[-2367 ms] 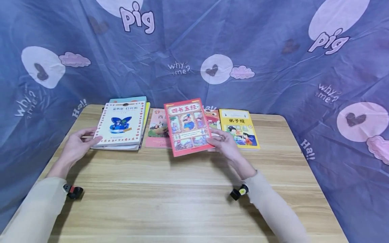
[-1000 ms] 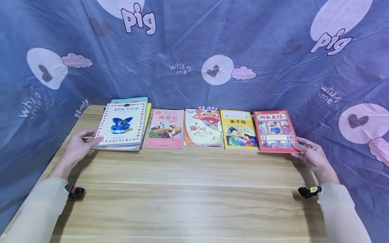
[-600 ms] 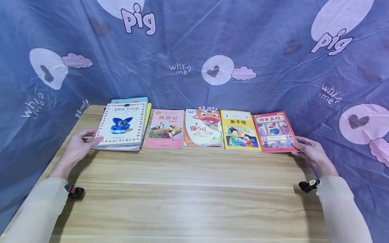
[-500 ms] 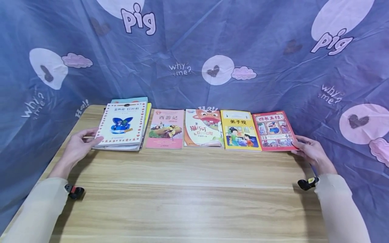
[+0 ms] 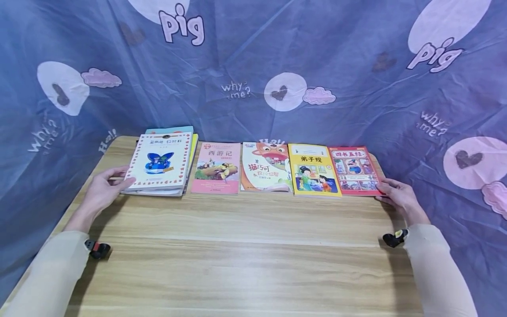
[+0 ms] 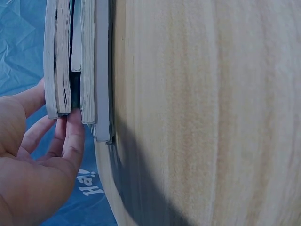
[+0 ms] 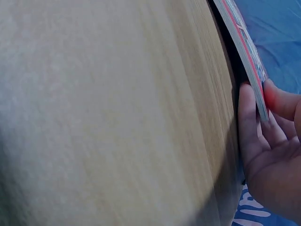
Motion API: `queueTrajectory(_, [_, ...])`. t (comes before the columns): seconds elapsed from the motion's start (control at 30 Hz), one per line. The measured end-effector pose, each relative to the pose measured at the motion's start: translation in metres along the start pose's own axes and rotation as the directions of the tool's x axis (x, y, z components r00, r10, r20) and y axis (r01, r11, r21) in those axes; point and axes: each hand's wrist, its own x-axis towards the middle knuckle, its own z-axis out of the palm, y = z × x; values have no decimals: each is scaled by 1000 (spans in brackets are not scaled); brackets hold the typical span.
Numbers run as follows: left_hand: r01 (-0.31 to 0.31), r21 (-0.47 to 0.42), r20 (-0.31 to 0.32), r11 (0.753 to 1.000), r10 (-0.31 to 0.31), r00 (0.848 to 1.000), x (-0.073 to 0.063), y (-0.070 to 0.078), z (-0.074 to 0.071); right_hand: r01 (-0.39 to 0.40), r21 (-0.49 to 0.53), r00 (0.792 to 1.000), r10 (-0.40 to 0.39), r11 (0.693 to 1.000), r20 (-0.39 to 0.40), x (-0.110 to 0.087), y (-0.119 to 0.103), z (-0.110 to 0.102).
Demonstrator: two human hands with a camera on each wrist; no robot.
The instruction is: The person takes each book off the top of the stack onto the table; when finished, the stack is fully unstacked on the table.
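Observation:
My left hand [image 5: 102, 193] grips the left edge of a stack of books, thumb on the white picture book [image 5: 159, 160] with a blue butterfly-like drawing. In the left wrist view, its fingertips [image 6: 74, 136] reach under the upper books [image 6: 56, 61] of the stack. At the right end of the row, my right hand [image 5: 401, 200] pinches the lower right corner of a red book [image 5: 355, 171], thumb above and fingers beneath. The red book's left edge is right at the yellow book [image 5: 314, 169]. In the right wrist view, the red book's corner [image 7: 256, 89] is between thumb and fingers, over a dark shadow gap.
Between stack and yellow book lie a pink book [image 5: 215, 187] and a white book with a red cartoon animal [image 5: 263, 169]. All lie along the back of a wooden table [image 5: 237, 251]. A blue printed cloth [image 5: 245, 48] hangs behind and at both sides.
My right hand carried the red book from above the middle books to the row's right end, then moved it left against the yellow book. My left hand stays at the stack.

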Motion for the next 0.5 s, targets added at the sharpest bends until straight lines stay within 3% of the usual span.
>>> queueTrajectory(0.27, [6,-9,8,1000,-6,1000,0,-1,0,63,-104,984,-79,993,-162,-5,-3,6])
queueTrajectory(0.5, [1,-1,0,1000,-1,1000,0,-1,1,120,-6,959,-117,993,-258,-21,-17,14])
